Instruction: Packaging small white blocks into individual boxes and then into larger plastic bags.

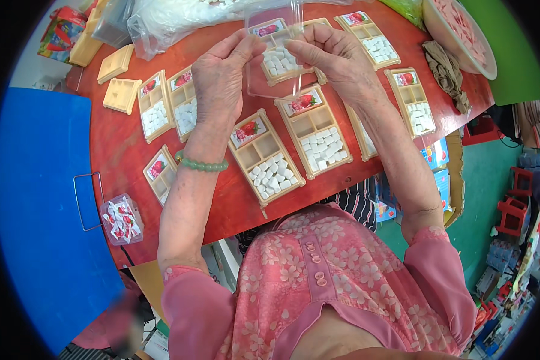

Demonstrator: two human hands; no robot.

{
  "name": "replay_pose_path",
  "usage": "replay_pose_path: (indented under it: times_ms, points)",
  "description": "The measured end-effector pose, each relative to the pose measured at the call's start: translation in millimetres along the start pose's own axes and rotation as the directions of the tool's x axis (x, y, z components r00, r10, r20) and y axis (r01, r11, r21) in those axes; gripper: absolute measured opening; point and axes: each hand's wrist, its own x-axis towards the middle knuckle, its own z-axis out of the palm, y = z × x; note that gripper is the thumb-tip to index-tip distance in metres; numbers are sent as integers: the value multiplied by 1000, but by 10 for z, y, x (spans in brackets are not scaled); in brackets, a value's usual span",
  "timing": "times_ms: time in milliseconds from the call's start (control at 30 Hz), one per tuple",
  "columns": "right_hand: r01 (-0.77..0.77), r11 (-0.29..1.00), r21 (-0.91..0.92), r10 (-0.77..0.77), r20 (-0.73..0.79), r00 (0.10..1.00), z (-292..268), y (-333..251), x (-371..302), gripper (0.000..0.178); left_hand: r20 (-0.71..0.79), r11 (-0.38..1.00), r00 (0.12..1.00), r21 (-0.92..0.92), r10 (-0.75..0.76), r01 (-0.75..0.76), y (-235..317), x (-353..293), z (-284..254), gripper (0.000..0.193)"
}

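Above the far middle of the red table I hold up a clear plastic cover (270,85). My left hand (221,71) pinches its left side, and my right hand (337,60) pinches the right side. Through the cover shows a cream tray (280,77) with white pieces and a strawberry card. Nearer to me lie two more cream trays, one on the left (266,147) and one on the right (313,124). Each has a strawberry card at its far end, bare small compartments in the middle and white pieces in the large near compartment.
More filled trays stand at the left (155,120), far right (377,48) and right (419,114). A tub of small packets (139,227) sits at the left edge. Beyond are bare trays (123,96), a plastic bag (162,30), a brown cloth (441,66) and a large basin (491,63).
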Motion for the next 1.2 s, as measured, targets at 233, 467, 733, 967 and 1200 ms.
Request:
replay_pose_path:
  times_ms: [233,467,733,967,1200]
  points:
    - [-20,1000,5,20,4,1000,-27,17,79,19,31,984,993,-137,-111,114,6,31,11,26]
    - [-457,834,-309,498,66,864,6,-674,182,31,104,963,985,-218,-141,161,78,141,-195,15]
    - [-254,962,96,256,-3,967,-263,98,412,15,57,959,986,-229,-156,166,153,237,-436,16]
    - [-340,937,-83,339,-21,941,-245,233,619,13,-65,976,988,-179,-138,124,96,311,-595,14]
    - [-349,880,-322,334,-103,937,-225,447,724,20,-70,964,983,-218,-172,153,39,377,-733,13]
